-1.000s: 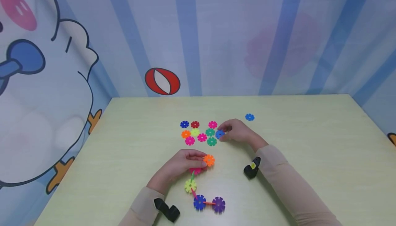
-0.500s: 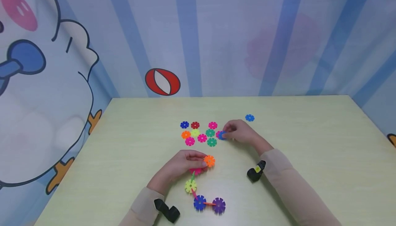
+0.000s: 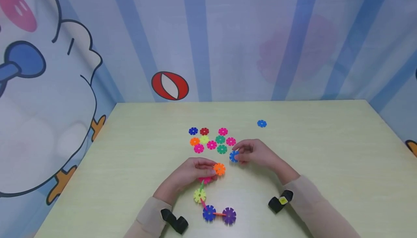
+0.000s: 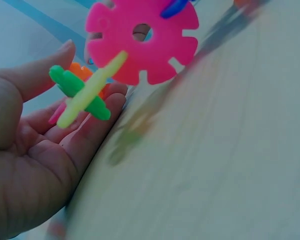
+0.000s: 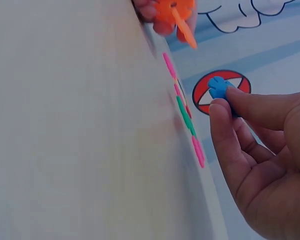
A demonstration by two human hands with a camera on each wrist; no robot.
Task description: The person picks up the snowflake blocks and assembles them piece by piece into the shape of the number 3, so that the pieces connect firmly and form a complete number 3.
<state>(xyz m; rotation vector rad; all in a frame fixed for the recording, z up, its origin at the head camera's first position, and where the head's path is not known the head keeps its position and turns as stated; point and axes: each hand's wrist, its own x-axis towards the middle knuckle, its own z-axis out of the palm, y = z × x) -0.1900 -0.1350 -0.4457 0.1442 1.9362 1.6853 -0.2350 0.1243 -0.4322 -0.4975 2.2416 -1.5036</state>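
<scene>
My left hand (image 3: 192, 172) grips one end of a chain of notched plastic snowflake discs. An orange disc (image 3: 219, 169) stands out at its fingertips, and a pink disc (image 3: 205, 180) shows below them. From there the chain runs by a green edge-on piece to a yellow disc (image 3: 199, 196), a blue disc (image 3: 209, 213) and a purple disc (image 3: 229, 216). The left wrist view shows a large pink disc (image 4: 140, 55) past the thumb. To the right, my right hand (image 3: 257, 152) pinches a light blue snowflake disc (image 5: 218, 87) between thumb and fingers, slightly apart from the orange one.
Beyond the hands, loose discs lie flat on the pale table (image 3: 130, 151), among them a green disc (image 3: 222, 149), a pink disc (image 3: 231, 141) and a red disc (image 3: 204, 131). A lone blue disc (image 3: 262, 123) lies farther back. A printed backdrop stands behind the table.
My right hand has lifted the light blue disc off a pink one in the loose group and brought it nearer to me, closer to the orange disc. My left hand has stayed put.
</scene>
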